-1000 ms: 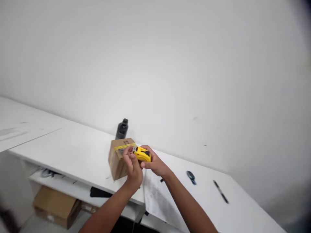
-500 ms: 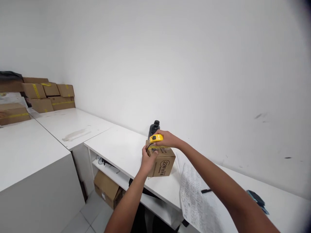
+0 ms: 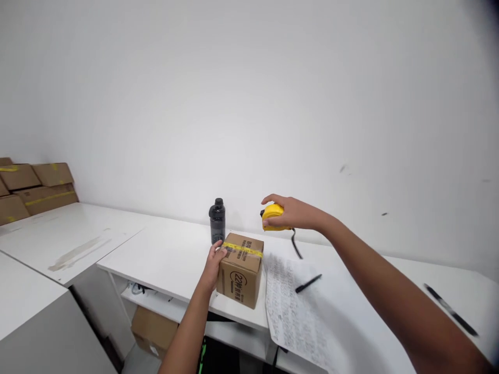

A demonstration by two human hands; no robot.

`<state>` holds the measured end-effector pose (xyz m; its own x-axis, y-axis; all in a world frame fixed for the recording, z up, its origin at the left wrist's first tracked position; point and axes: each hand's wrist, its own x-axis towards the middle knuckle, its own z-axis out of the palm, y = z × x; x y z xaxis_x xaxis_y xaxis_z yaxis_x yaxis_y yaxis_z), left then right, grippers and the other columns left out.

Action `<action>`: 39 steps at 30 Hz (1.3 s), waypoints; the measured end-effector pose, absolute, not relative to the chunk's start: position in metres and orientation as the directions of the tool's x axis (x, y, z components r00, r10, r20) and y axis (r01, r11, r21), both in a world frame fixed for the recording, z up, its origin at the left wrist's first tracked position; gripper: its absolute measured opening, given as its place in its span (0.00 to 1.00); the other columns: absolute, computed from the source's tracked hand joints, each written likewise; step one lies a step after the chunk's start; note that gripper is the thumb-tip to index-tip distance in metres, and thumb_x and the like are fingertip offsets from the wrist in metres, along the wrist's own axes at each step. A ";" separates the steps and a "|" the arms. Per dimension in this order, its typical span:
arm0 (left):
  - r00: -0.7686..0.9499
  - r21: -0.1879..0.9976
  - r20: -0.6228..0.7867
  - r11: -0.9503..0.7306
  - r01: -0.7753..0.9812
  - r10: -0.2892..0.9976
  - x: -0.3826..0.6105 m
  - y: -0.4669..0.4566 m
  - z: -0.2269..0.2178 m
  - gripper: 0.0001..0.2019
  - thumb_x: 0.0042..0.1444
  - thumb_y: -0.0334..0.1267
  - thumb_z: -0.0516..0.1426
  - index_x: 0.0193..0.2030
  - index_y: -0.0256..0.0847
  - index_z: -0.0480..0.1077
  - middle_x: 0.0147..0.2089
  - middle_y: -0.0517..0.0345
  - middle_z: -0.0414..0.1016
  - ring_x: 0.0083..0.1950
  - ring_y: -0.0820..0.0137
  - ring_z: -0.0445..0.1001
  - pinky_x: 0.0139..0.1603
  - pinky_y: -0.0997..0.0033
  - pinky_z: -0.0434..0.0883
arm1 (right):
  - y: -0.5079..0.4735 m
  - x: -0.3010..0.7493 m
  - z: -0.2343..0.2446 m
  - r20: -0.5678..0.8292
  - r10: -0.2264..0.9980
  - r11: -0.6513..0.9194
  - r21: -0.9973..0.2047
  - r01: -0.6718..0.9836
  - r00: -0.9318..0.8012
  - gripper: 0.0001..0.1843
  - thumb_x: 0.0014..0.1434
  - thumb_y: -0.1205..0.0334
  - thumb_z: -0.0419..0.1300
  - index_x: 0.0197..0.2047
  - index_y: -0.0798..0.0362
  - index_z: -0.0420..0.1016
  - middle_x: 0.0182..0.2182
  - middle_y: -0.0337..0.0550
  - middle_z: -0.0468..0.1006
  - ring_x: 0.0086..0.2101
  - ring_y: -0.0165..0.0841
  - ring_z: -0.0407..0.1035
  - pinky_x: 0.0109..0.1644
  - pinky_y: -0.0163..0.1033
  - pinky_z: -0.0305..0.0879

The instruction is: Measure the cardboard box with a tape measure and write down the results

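Observation:
A small cardboard box (image 3: 238, 280) with yellow tape across its top stands on the white desk. My left hand (image 3: 212, 266) grips its left edge, the thumb on top and the other fingers along the side. To the right of the box and above the desk, my right hand (image 3: 294, 213) is closed around a yellow tape measure (image 3: 272, 217). A dark strap (image 3: 296, 244) hangs down from the tape measure. Under my right arm lies a large sheet of paper covered in handwriting (image 3: 292, 306), with a black pen (image 3: 309, 283) on it.
A dark bottle (image 3: 217, 222) stands just behind the box, near the wall. At far right lies a black pen-like object (image 3: 450, 310). Taped cartons (image 3: 49, 195) are stacked at the far left. Another carton (image 3: 154, 332) sits below the desk's shelf (image 3: 156, 301).
My right hand has lifted the tape measure off the box and moved it right. My left hand stays at the box's left side. The view has turned to the right.

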<state>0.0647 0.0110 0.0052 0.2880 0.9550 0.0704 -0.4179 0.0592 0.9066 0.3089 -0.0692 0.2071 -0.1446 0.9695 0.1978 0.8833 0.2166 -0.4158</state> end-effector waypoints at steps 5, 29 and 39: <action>0.273 0.910 0.078 0.043 -0.412 0.959 0.080 0.006 0.007 0.33 0.50 0.46 0.63 0.61 0.41 0.58 0.44 0.50 0.76 0.39 0.64 0.76 0.42 0.66 0.70 | -0.066 0.292 0.173 0.205 0.968 0.211 -0.367 0.906 -0.143 0.33 0.47 0.42 0.64 0.54 0.46 0.65 0.39 0.42 0.77 0.34 0.36 0.70 0.31 0.35 0.59; 0.228 0.941 0.130 -0.048 -0.335 0.965 0.082 0.002 0.010 0.28 0.52 0.47 0.61 0.58 0.45 0.60 0.42 0.55 0.75 0.39 0.66 0.76 0.42 0.66 0.69 | 0.010 0.229 0.075 0.537 0.833 0.433 -0.479 0.764 -0.136 0.30 0.61 0.46 0.55 0.63 0.48 0.58 0.56 0.47 0.67 0.50 0.38 0.67 0.52 0.41 0.61; 0.150 0.935 0.149 -0.089 -0.344 0.977 0.088 0.008 0.007 0.22 0.50 0.44 0.61 0.51 0.41 0.67 0.48 0.51 0.76 0.45 0.64 0.75 0.44 0.66 0.69 | -0.022 0.224 0.081 0.446 0.876 0.267 -0.131 0.955 -0.184 0.22 0.64 0.46 0.50 0.59 0.42 0.63 0.46 0.43 0.70 0.30 0.33 0.69 0.31 0.35 0.57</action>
